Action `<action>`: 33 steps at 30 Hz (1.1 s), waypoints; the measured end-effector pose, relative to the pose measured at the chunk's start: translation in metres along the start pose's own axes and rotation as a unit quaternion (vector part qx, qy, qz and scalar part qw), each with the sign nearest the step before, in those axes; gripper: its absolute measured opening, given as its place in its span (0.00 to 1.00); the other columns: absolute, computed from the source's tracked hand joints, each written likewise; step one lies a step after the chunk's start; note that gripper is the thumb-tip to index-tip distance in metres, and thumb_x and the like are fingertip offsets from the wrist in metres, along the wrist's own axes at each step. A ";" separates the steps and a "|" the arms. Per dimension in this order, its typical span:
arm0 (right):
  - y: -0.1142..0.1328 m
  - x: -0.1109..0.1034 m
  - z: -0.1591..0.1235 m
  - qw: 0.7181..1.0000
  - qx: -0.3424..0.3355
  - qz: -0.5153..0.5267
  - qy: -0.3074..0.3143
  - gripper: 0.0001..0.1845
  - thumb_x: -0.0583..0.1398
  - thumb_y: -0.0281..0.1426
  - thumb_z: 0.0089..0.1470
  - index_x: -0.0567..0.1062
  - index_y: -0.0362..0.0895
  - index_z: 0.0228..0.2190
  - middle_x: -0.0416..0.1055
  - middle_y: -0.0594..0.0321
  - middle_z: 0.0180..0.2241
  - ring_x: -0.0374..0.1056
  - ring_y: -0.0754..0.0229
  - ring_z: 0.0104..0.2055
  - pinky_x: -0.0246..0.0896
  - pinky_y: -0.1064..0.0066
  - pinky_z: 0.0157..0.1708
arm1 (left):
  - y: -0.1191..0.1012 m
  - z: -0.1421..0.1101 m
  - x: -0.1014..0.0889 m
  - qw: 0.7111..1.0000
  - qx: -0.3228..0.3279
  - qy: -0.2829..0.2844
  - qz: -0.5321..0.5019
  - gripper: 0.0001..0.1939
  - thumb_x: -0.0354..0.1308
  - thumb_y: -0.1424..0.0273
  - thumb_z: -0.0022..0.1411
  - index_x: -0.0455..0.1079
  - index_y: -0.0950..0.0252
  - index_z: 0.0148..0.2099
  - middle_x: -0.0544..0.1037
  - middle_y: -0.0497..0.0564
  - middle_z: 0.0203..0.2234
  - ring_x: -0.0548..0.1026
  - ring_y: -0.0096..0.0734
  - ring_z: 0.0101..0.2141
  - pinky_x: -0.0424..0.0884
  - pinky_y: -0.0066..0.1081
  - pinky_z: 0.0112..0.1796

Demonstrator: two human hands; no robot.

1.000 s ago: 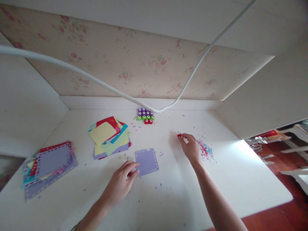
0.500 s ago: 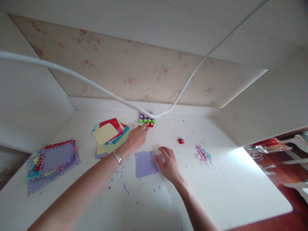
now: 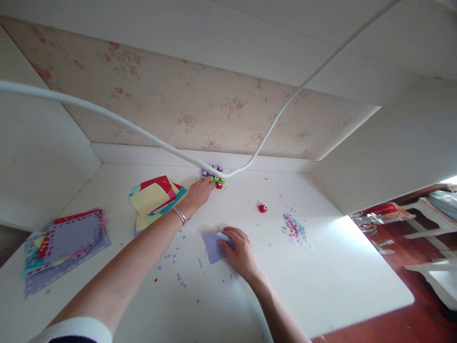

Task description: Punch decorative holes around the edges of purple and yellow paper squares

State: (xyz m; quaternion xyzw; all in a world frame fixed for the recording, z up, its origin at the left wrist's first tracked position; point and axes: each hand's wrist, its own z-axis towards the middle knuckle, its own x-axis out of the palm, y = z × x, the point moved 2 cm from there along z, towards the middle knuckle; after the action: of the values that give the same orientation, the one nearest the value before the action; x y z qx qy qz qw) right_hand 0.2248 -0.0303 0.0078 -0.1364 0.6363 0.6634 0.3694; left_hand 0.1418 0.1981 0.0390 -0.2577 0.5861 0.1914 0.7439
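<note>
A small cluster of purple and green craft paper punches (image 3: pixel 216 179) with white eye-like knobs stands against the back of the white table. My left hand (image 3: pixel 199 194) reaches into its front edge. Its fingers are closed over the near left part, where a bit of red shows beneath them. One red punch (image 3: pixel 219 185) sits just right of the fingertips. My right hand (image 3: pixel 240 250) pinches the right side of a lilac paper sheet (image 3: pixel 213 247), thumb on top. That side of the sheet is bent up, and the fingers partly cover it.
Another red punch (image 3: pixel 263 208) lies apart to the right, near a heap of paper confetti (image 3: pixel 295 229). Coloured paper sheets (image 3: pixel 148 199) lie at left centre. Hole-edged sheets (image 3: pixel 71 238) are stacked at far left. A white cable (image 3: pixel 143 131) crosses the view.
My right hand has moved from beside the lilac sheet onto it and gripped it, turning it slightly. My left hand's fingers now cover one of two red punches seen side by side before.
</note>
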 end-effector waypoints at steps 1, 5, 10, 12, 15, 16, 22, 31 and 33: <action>-0.002 -0.001 0.000 0.999 0.025 0.032 -0.003 0.12 0.61 0.35 0.56 0.77 0.48 0.42 0.76 0.57 0.44 0.72 0.52 0.45 0.66 0.57 0.48 | 0.000 -0.002 -0.002 1.000 -0.001 -0.002 -0.003 0.13 0.46 0.79 0.66 0.72 0.70 0.46 0.73 0.62 0.45 0.73 0.41 0.46 0.69 0.37 0.46; -0.016 -0.004 0.004 0.980 0.137 0.135 -0.044 0.25 0.62 0.40 0.54 0.71 0.47 0.53 0.78 0.59 0.37 0.74 0.55 0.35 0.70 0.65 0.34 | -0.001 -0.027 -0.011 1.000 -0.006 0.001 -0.020 0.10 0.50 0.73 0.67 0.72 0.69 0.44 0.76 0.60 0.40 0.75 0.42 0.42 0.70 0.37 0.44; -0.027 -0.004 0.016 0.960 0.168 0.213 -0.074 0.32 0.61 0.44 0.55 0.67 0.48 0.58 0.78 0.61 0.35 0.72 0.59 0.29 0.68 0.69 0.25 | -0.009 -0.088 -0.018 0.998 -0.013 0.012 -0.056 0.09 0.52 0.68 0.68 0.72 0.63 0.44 0.78 0.53 0.35 0.78 0.36 0.36 0.71 0.32 0.38; -0.028 0.000 0.021 0.960 0.161 0.217 -0.067 0.23 0.61 0.44 0.54 0.76 0.47 0.49 0.78 0.58 0.36 0.72 0.58 0.30 0.69 0.68 0.27 | -0.013 -0.112 -0.017 0.996 -0.013 0.011 -0.093 0.09 0.52 0.68 0.68 0.73 0.60 0.46 0.78 0.51 0.37 0.78 0.35 0.38 0.72 0.32 0.40; -0.027 0.009 0.025 0.963 0.155 0.214 -0.045 0.17 0.61 0.44 0.53 0.81 0.46 0.39 0.79 0.57 0.37 0.73 0.57 0.31 0.69 0.67 0.28 | -0.015 -0.140 -0.011 0.987 -0.024 -0.003 -0.157 0.09 0.53 0.68 0.68 0.74 0.59 0.45 0.78 0.51 0.40 0.78 0.34 0.39 0.73 0.33 0.42; -0.027 0.012 0.026 0.964 0.153 0.214 -0.041 0.17 0.62 0.44 0.53 0.81 0.47 0.39 0.79 0.57 0.38 0.73 0.56 0.33 0.70 0.67 0.29 | -0.015 -0.147 -0.009 0.984 -0.030 -0.009 -0.173 0.10 0.53 0.68 0.67 0.74 0.59 0.47 0.77 0.51 0.41 0.78 0.34 0.39 0.73 0.34 0.43; -0.024 0.020 0.020 0.967 0.145 0.207 -0.036 0.18 0.63 0.44 0.52 0.80 0.47 0.41 0.78 0.56 0.42 0.74 0.55 0.36 0.71 0.66 0.32 | -0.012 -0.168 0.004 0.961 -0.073 -0.059 -0.261 0.12 0.54 0.71 0.66 0.72 0.58 0.51 0.77 0.52 0.47 0.77 0.36 0.45 0.74 0.37 0.47; -0.016 0.021 0.014 0.979 0.113 0.168 -0.029 0.13 0.62 0.41 0.54 0.80 0.51 0.40 0.78 0.57 0.44 0.74 0.53 0.43 0.70 0.60 0.41 | -0.012 -0.179 0.016 0.925 -0.145 -0.084 -0.341 0.13 0.58 0.65 0.65 0.70 0.59 0.51 0.80 0.50 0.42 0.80 0.33 0.39 0.77 0.34 0.44; -0.014 0.022 0.015 0.980 0.103 0.165 -0.024 0.13 0.62 0.41 0.55 0.80 0.50 0.39 0.78 0.57 0.44 0.74 0.53 0.44 0.70 0.59 0.43 | -0.012 -0.179 0.015 0.924 -0.145 -0.080 -0.344 0.13 0.58 0.65 0.65 0.71 0.59 0.51 0.80 0.50 0.42 0.80 0.33 0.40 0.77 0.35 0.45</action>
State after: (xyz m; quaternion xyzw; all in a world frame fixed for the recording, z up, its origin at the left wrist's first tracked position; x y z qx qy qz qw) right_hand 0.2231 -0.0102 -0.0147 0.0257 0.7061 0.6491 0.2819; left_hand 0.0139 0.0799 -0.0061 -0.5319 0.3661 0.0267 0.7631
